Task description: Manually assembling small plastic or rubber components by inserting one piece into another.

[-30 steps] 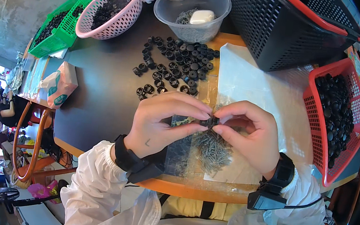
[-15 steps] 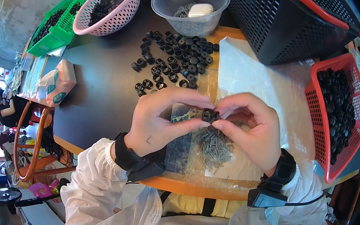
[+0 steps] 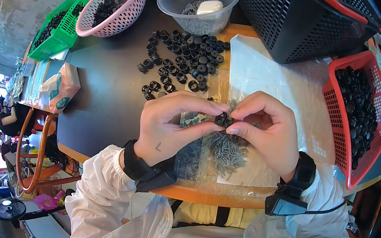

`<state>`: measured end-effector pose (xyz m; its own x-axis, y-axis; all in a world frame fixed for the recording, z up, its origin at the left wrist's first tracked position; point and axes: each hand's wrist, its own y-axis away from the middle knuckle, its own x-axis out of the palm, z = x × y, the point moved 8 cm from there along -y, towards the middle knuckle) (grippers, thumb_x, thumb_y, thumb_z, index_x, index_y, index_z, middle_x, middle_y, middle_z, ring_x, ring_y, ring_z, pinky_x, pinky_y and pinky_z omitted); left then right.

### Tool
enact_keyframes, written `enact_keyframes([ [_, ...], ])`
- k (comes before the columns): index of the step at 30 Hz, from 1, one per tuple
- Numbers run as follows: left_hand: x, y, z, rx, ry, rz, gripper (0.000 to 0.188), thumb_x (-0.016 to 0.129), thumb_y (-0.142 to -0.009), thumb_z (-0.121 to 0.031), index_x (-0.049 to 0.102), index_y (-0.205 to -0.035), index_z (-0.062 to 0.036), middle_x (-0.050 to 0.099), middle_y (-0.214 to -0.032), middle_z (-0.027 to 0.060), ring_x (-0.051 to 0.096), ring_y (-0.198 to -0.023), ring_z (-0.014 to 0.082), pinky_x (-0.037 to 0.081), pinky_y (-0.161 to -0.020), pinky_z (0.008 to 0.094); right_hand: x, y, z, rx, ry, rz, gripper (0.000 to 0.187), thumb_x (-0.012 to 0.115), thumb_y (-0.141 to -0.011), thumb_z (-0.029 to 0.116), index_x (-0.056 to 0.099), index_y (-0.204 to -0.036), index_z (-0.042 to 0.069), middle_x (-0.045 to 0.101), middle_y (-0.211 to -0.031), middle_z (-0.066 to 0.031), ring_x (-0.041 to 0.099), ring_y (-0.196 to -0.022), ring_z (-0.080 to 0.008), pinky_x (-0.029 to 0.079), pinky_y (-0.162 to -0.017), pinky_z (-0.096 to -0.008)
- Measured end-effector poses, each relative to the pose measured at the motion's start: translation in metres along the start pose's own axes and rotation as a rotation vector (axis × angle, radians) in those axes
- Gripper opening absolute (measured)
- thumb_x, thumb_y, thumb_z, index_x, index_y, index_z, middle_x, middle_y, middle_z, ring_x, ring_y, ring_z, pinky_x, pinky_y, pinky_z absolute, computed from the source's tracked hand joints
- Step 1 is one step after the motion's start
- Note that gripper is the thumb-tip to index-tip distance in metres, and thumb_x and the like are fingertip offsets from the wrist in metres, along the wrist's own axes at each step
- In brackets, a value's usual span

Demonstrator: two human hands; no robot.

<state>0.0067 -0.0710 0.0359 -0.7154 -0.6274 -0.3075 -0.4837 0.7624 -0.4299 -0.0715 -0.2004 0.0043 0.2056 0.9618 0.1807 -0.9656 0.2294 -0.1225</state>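
Between the fingertips of both hands sits a small black round plastic part (image 3: pixel 223 119). My left hand (image 3: pixel 170 123) pinches it from the left with thumb and forefinger. From the other side, the thumb and forefinger of my right hand (image 3: pixel 266 126) close on it too. Just below the fingers lies a pile of grey metal pins (image 3: pixel 225 153), perhaps nails or screws. Beyond my left hand, many black plastic rings and caps (image 3: pixel 184 58) are spread over the dark tabletop. Whether a pin is inside the held part cannot be made out.
A clear plastic bowl (image 3: pixel 196 21) with metal pins and a white block stands at the back. Left of it are a pink basket (image 3: pixel 134 13) and a green basket (image 3: pixel 69 31). To the right are a large black crate (image 3: pixel 279 29) and a red basket (image 3: pixel 339 119) of black parts.
The black part has turned a little between my fingertips and tilts differently. Both hands stay in nearly the same place, and the view has shifted slightly.
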Motion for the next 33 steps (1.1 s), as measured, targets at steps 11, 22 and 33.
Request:
enact_keyframes([
  [11,0.000,0.002,0.000,0.058,-0.080,0.030,0.035,0.074,-0.068,0.011,0.063,-0.099,0.0014,0.068,-0.099,0.0174,0.066,-0.094,0.0253,0.051,-0.084,0.0354,0.010,-0.002,-0.008,0.176,-0.268,0.075,0.049,0.070,-0.079,-0.007,0.043,-0.117,0.006,0.061,-0.102,-0.0084,0.061,-0.096,-0.0140,0.052,-0.088,-0.0286],
  [22,0.001,-0.006,-0.009,0.225,-0.272,0.076,0.033,0.080,-0.068,-0.021,0.071,-0.095,-0.0045,0.067,-0.100,0.0080,0.060,-0.094,0.0233,0.045,-0.082,0.0343,0.012,0.001,-0.010,0.250,-0.296,0.152,0.053,0.071,-0.079,-0.006,0.041,-0.121,0.008,0.063,-0.101,-0.0090,0.061,-0.094,-0.0121,0.053,-0.084,-0.0268],
  [33,0.005,-0.003,-0.023,0.296,-0.518,0.094,0.046,0.079,-0.051,-0.004,0.075,-0.095,-0.0166,0.058,-0.084,-0.0032,0.053,-0.074,0.0164,0.043,-0.066,0.0270,0.015,0.002,-0.005,0.147,-0.068,0.170,0.052,0.075,-0.075,-0.002,0.046,-0.117,0.009,0.062,-0.094,-0.0047,0.063,-0.088,-0.0122,0.053,-0.081,-0.0268],
])
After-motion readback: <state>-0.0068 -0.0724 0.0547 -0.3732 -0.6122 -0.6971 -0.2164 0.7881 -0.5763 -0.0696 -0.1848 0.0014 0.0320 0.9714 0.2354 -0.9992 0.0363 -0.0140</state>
